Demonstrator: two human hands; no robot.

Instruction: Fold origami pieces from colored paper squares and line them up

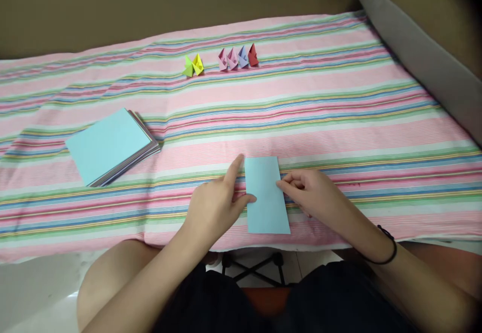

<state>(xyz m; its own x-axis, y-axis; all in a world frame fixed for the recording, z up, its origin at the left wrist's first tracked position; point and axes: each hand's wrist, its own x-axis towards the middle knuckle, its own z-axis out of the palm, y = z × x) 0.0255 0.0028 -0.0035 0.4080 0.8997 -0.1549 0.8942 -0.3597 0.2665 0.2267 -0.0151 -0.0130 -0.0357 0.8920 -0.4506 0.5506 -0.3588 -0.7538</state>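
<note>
A light blue paper (266, 207), an upright rectangle that seems folded in half, lies flat on the striped cloth near its front edge. My left hand (213, 203) is at the paper's left side, its thumb resting on the left edge. The index finger stretches out towards the top left corner, apart from the thumb; the other fingers curl underneath and are partly hidden. At the right edge, my right hand (311, 192) pinches the paper between thumb and forefinger.
To the left lies a stack of coloured paper (109, 147), light blue on top. Towards the back stand small folded pieces: a green one (188, 67), a yellow one (198, 65), two pink ones (227, 60), a lilac one (243, 57) and a red one (252, 56). A grey-edged panel (417, 57) borders the right.
</note>
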